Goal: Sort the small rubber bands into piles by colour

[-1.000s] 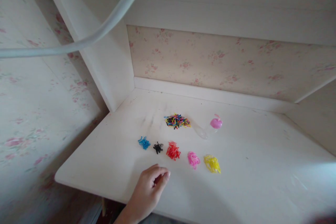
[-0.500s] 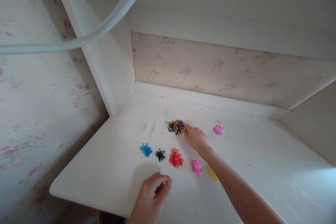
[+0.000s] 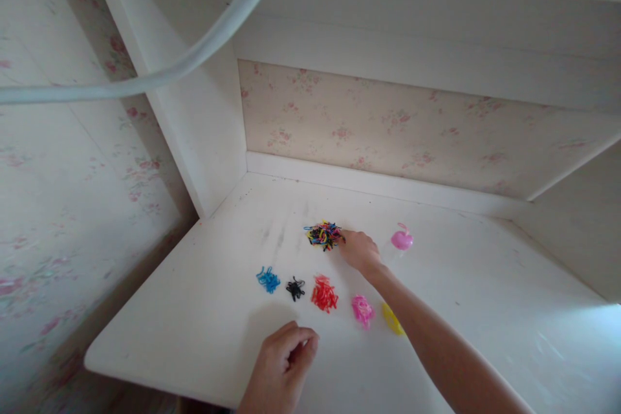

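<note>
A mixed heap of small coloured elastic bands (image 3: 323,235) lies mid-desk. My right hand (image 3: 359,251) reaches to its right edge, fingers pinched together at the heap; what they grip is too small to see. In front lie sorted little piles: blue (image 3: 268,279), black (image 3: 295,288), red (image 3: 323,294), pink (image 3: 361,310) and yellow (image 3: 392,319), the yellow partly hidden by my right forearm. My left hand (image 3: 284,365) rests near the desk's front edge, fingers curled loosely.
A pink apple-shaped lid (image 3: 402,239) lies right of my right hand. The white desk (image 3: 485,310) is boxed by a side panel (image 3: 194,110) on the left and a flowered back wall (image 3: 412,129). A pale hose (image 3: 160,71) crosses overhead.
My right arm came in from the right and reached the mixed heap, covering the clear container beside the pink lid. My left hand stayed near the front edge.
</note>
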The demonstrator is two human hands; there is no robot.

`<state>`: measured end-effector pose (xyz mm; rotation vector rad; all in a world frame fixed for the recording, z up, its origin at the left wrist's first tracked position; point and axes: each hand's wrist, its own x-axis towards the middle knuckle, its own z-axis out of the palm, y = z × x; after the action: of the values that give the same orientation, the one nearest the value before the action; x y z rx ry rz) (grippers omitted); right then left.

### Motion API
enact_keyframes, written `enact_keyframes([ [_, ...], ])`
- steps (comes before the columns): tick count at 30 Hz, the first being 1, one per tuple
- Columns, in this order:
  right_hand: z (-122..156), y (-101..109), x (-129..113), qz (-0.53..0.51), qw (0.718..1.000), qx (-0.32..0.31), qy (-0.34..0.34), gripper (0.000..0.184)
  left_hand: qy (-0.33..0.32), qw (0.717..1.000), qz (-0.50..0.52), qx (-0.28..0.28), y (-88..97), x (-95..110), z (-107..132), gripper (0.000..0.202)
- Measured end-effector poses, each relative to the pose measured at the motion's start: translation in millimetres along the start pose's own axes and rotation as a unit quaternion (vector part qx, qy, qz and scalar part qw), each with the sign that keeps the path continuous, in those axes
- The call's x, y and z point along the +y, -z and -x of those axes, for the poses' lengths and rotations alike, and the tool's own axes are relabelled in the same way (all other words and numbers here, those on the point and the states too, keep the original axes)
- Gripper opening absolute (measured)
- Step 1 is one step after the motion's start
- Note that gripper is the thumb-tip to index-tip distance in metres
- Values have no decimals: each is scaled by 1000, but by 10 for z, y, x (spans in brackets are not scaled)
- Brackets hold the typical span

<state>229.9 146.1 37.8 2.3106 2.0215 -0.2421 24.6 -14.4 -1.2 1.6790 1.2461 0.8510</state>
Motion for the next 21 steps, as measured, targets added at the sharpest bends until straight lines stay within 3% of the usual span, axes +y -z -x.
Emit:
enact_keyframes([
  [21, -5, 8, 41, -6, 1000, 5, -11, 35, -1, 1000, -1, -4, -8, 37, -4, 38],
])
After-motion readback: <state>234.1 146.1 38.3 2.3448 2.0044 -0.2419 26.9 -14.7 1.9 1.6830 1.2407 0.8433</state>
